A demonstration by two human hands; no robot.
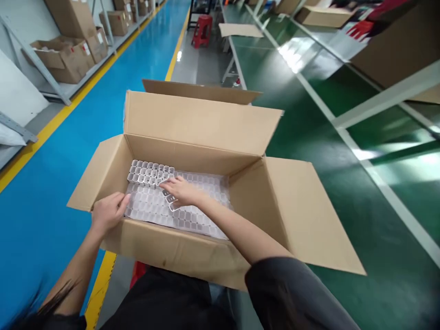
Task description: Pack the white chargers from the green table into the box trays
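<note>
A large open cardboard box (202,120) stands in front of me with its flaps folded out. My left hand (109,211) is closed over its front left corner. Inside, small white square tubes (144,173) stand upright in rows at the back left. Under them spreads a translucent sheet (151,204), with more square shapes showing through it. My right hand (184,190) reaches into the middle of the box, palm down. It grips a short row of white square tubes (171,200), tilted, beside the end of the standing rows. My fingers partly cover that row.
A green worktable (295,133) with metal rails runs along the right. Shelving with cardboard cartons (70,62) lines the left, past the blue floor (137,59). A red stool (202,31) stands ahead. At upper right shows another person's red-gloved hand (360,30).
</note>
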